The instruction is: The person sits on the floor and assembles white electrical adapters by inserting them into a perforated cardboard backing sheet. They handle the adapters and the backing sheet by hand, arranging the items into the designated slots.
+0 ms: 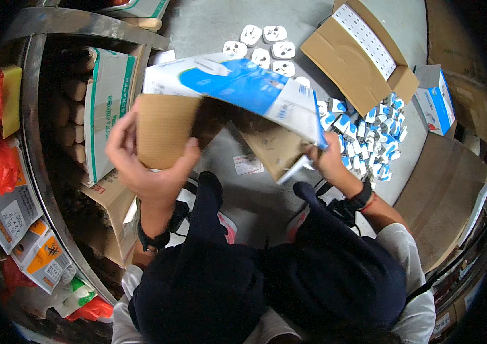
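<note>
A blue-and-white printed cardboard box point(235, 80) with a bare brown inside is held up over my lap, its open side toward me. At its left end a brown flap point(169, 131) lies between the thumb and fingers of my left hand point(154, 166), which is closed on it. My right hand point(333, 163) grips the box's right end, near a pale folded edge. The right fingertips are partly hidden and the box is slightly blurred. Between my feet, under the box, a small printed paper slip point(248, 164) lies on the floor.
Several white plug adapters point(274, 34) stand on the floor ahead. Right of them are a heap of small blue-and-white packets point(369, 140), an open brown carton point(341, 63) and another blue-and-white box point(435, 100). A metal-framed shelf point(34, 86) with boxes borders my left; flattened cardboard point(441, 195) lies right.
</note>
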The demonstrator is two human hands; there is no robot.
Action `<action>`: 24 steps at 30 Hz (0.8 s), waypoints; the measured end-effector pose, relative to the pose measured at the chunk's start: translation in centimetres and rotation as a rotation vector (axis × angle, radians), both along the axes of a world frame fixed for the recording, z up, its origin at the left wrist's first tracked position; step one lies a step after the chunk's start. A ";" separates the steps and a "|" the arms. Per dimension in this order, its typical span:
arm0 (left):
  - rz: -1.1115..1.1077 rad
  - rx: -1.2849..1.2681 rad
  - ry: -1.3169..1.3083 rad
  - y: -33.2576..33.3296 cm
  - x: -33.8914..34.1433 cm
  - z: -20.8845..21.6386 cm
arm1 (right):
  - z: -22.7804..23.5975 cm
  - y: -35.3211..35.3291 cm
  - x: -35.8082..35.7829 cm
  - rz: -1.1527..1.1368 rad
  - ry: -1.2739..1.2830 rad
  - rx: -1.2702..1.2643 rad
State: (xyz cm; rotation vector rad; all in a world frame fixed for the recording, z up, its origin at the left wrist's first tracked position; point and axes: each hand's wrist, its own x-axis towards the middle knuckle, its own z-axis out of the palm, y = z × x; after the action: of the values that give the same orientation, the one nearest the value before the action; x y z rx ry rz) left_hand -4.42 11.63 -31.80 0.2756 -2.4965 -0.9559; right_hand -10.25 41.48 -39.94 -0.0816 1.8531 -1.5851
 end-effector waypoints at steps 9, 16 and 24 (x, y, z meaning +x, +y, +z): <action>0.221 0.429 -0.303 -1.2 3.4 -0.8 | 8.7 7.7 -5.1 -0.023 0.054 0.183; 0.170 0.482 -0.508 1.4 4.8 -2.6 | 15.2 2.9 -4.5 0.399 0.139 0.432; 0.053 0.411 -0.548 2.4 4.4 -3.2 | 14.1 -3.5 -1.4 0.453 0.327 0.450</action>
State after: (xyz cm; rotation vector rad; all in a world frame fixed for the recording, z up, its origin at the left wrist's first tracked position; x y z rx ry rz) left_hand -0.01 13.98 -35.04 0.8272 -2.7131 -1.5373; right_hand -11.66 38.02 -25.85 -0.5427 2.2025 -0.8622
